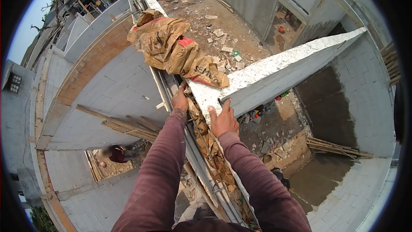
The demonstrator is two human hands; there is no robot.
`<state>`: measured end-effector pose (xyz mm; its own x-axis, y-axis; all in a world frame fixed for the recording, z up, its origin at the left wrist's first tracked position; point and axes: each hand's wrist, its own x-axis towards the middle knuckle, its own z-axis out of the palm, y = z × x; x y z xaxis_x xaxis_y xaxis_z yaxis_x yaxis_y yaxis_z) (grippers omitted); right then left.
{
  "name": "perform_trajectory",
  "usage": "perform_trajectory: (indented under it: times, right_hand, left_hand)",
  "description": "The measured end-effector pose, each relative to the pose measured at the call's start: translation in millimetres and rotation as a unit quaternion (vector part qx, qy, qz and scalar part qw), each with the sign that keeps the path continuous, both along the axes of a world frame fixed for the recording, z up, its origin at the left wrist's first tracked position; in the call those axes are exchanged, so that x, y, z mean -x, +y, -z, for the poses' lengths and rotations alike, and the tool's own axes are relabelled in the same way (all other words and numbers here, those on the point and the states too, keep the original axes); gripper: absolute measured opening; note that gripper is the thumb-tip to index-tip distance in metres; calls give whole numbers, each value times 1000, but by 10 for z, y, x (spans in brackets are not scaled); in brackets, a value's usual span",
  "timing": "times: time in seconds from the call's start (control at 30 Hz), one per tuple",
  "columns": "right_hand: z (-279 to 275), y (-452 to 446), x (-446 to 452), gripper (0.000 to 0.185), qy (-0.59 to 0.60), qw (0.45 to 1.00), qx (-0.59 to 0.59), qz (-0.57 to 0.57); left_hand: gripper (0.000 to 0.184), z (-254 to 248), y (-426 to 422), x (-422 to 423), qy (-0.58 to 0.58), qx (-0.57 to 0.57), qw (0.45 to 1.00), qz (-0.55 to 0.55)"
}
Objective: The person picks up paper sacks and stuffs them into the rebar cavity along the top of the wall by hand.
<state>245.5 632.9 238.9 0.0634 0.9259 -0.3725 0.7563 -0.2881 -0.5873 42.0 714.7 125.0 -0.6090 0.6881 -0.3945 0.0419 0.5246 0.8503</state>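
My right hand point(225, 120) rests on the white wall top point(205, 94) where two walls meet. Its thumb and fingers are spread apart over the corner. My left hand point(180, 99) reaches into the narrow channel beside the wall, its fingers curled and partly hidden. What they close on, if anything, I cannot make out. Just beyond both hands lies a crumpled brown paper cement sack point(176, 45), draped over the wall top. More crumpled brown paper point(210, 146) fills the channel below, alongside thin steel bars point(198, 124).
On the left a curved wooden board point(86, 66) edges a grey block wall. Bamboo poles point(120, 122) lean below it, and more poles point(339, 148) lie right. Far below, a person point(116, 154) stands at lower left. Rubble point(225, 49) covers the ground beyond.
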Motion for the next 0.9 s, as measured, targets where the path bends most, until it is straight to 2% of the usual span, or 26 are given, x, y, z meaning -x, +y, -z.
perform_trajectory:
  times: [0.03, 0.1, 0.17, 0.23, 0.27, 0.37, 0.4, 0.47, 0.5, 0.57, 0.67, 0.77, 0.87, 0.9]
  right_hand:
    - [-7, -6, -4, 91, -3, 1000, 3, 0]
    - [-62, 26, 8, 91, -7, 1000, 6, -5]
    - [-72, 14, -4, 91, -12, 1000, 14, -4]
    - [34, 21, -3, 92, -11, 1000, -6, 3]
    - [34, 39, 3, 92, -12, 1000, -5, 2]
    - [7, -24, 6, 91, -12, 1000, 14, -4]
    - [1, -14, 10, 91, -15, 1000, 18, -7]
    - [-27, 18, 10, 91, -21, 1000, 10, -3]
    - [-39, 21, 17, 91, -19, 1000, 10, -2]
    - [-45, 11, 10, 91, -18, 1000, 8, -1]
    - [27, 53, -12, 91, -24, 1000, 7, 5]
    - [6, -2, 3, 91, -26, 1000, 8, 9]
    - [10, -37, 40, 90, -30, 1000, 0, 6]
    - [23, -37, 41, 90, -31, 1000, -5, 2]
  left_hand:
    - [66, -90, 4, 3, 20, 30, 999, 1]
    - [63, -173, 4, 16, 38, 14, 999, 9]
    - [61, -45, 25, 38, 39, -25, 999, 16]
    - [58, 197, 57, 106, -96, -81, 992, -20]
    - [60, 329, 86, 162, -127, -105, 986, -14]
    - [73, 108, 87, 77, -36, 4, 999, -26]
    - [82, -46, 103, 57, 16, 76, 997, 27]
    - [84, 237, 172, 132, 57, 25, 997, 50]
    - [85, 210, 201, 104, 77, -4, 995, 63]
    - [82, 153, 176, 50, 59, -44, 994, 87]
    - [87, -77, 127, -129, -12, -5, 997, -74]
    - [83, 172, 175, -43, 19, 109, 992, -54]
    - [112, 443, 75, -102, -77, 108, 991, -23]
    - [105, 364, 55, -140, -110, 88, 989, -37]
